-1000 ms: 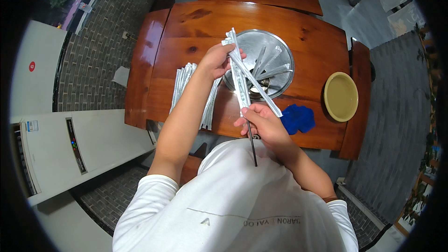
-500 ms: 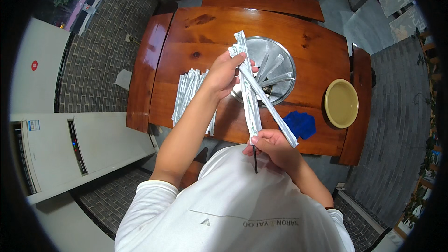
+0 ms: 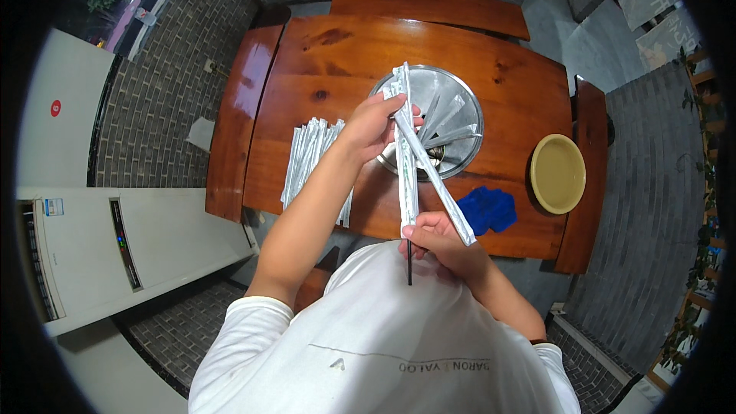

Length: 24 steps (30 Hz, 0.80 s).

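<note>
My left hand [image 3: 374,124] is closed around the upper ends of several long, narrow, silvery-white chopstick sleeves, above the near left part of a round metal tray [image 3: 470,159]. One sleeve [image 3: 407,176] runs straight down to my right hand [image 3: 448,241], which pinches its lower end. Out of that end sticks a thin black chopstick [image 3: 409,264], pointing at my shirt. Another sleeve [image 3: 441,188] slants down to the right, passing over my right hand. More sleeves [image 3: 452,119] lie fanned out on the tray, and my left hand partly hides it.
A pile of similar wrapped sleeves [image 3: 308,161] lies on the wooden table [image 3: 460,46], left of the tray. To the right are a crumpled blue cloth [image 3: 491,209] and a yellow basin [image 3: 558,174]. Wooden benches [image 3: 429,9] stand around the table.
The held sleeves have tilted closer to upright, and their upper ends sit slightly lower. My right hand has shifted a little left with the sleeve's end. The black chopstick still sticks out.
</note>
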Tool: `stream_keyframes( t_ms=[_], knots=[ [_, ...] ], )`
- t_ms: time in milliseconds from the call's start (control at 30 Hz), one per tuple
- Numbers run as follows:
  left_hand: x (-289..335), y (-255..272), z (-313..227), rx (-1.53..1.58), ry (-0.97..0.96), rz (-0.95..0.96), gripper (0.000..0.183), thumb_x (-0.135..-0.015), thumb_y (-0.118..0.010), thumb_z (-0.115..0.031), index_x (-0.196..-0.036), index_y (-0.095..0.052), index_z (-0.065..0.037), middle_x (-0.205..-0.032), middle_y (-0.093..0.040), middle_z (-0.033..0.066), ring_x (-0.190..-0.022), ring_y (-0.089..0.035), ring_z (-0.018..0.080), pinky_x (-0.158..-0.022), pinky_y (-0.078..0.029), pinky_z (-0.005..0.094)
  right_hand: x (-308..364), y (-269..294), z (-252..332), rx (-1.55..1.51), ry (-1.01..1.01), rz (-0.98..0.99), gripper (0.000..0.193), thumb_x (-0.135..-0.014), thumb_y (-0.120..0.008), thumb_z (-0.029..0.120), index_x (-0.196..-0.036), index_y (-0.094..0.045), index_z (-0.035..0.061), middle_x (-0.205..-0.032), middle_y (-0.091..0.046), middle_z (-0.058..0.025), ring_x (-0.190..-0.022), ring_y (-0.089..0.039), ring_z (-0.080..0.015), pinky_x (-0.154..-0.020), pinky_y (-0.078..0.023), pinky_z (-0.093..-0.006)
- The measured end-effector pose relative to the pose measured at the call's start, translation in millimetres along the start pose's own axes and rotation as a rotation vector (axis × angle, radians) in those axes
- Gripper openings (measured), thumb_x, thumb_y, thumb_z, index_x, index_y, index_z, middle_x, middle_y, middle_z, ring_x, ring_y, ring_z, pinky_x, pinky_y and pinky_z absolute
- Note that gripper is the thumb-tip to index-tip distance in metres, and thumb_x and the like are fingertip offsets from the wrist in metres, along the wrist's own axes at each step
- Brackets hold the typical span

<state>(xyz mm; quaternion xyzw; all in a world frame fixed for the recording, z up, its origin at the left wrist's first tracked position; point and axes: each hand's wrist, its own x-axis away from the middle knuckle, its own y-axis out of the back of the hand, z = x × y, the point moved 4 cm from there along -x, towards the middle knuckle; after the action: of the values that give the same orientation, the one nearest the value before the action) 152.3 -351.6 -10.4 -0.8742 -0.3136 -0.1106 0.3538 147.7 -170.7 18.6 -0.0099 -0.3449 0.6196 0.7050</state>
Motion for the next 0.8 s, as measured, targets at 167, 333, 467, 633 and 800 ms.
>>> stream_keyframes(
  t_ms=[167, 333, 467, 633, 800],
  knots=[
    [3.6, 8.1, -0.9, 0.122, -0.078, -0.131, 0.015, -0.087, -0.042, -0.014, -0.095, -0.044, -0.002, -0.079, -0.054, 0.0102, -0.066, -0.055, 0.0190, -0.060, -0.050, 0.0307, 4.1, -3.9, -4.4, -0.069, -0.108, -0.029, 0.014, -0.081, -0.056, 0.017, -0.075, -0.056, 0.0044, -0.069, -0.059, -0.0027, -0.060, -0.049, -0.0051, -0.057, -0.040, -0.0175],
    [-0.6, 21.4, -5.3, 0.265, -0.040, -0.250, 0.014, -0.088, -0.041, -0.016, -0.089, -0.042, -0.002, -0.076, -0.052, 0.0094, -0.063, -0.051, 0.0180, -0.057, -0.046, 0.0305, 3.0, -7.4, 0.4, 0.059, -0.138, -0.042, 0.015, -0.081, -0.057, 0.017, -0.075, -0.057, 0.0030, -0.068, -0.059, -0.0018, -0.060, -0.050, -0.0053, -0.052, -0.039, -0.0177],
    [-9.3, 35.0, -16.0, 0.372, -0.057, -0.251, 0.019, -0.088, -0.039, -0.020, -0.085, -0.043, -0.001, -0.072, -0.050, 0.0087, -0.059, -0.048, 0.0182, -0.054, -0.045, 0.0303, 4.0, -7.4, 1.4, 0.088, -0.285, -0.006, 0.016, -0.081, -0.057, 0.017, -0.075, -0.059, 0.0024, -0.068, -0.059, -0.0010, -0.059, -0.049, -0.0045, -0.049, -0.038, -0.0170],
    [-26.6, 70.3, -47.1, 0.438, -0.156, -0.361, 0.018, -0.088, -0.036, -0.018, -0.081, -0.043, -0.004, -0.068, -0.049, 0.0075, -0.059, -0.047, 0.0187, -0.057, -0.045, 0.0323, -1.8, -16.3, 3.6, 0.137, -0.146, 0.022, 0.021, -0.081, -0.057, 0.020, -0.073, -0.061, 0.0009, -0.067, -0.059, -0.0004, -0.059, -0.049, -0.0037, -0.052, -0.038, -0.0167],
    [-27.1, 124.0, -82.0, 0.373, -0.404, -0.581, 0.020, -0.088, -0.032, -0.017, -0.081, -0.042, -0.001, -0.068, -0.046, 0.0086, -0.058, -0.044, 0.0191, -0.054, -0.042, 0.0325, 3.9, -15.1, 5.0, 0.258, -0.167, -0.051, 0.022, -0.080, -0.059, 0.021, -0.073, -0.063, -0.0002, -0.065, -0.059, 0.0003, -0.059, -0.049, -0.0036, -0.055, -0.039, -0.0167]
  ],
)
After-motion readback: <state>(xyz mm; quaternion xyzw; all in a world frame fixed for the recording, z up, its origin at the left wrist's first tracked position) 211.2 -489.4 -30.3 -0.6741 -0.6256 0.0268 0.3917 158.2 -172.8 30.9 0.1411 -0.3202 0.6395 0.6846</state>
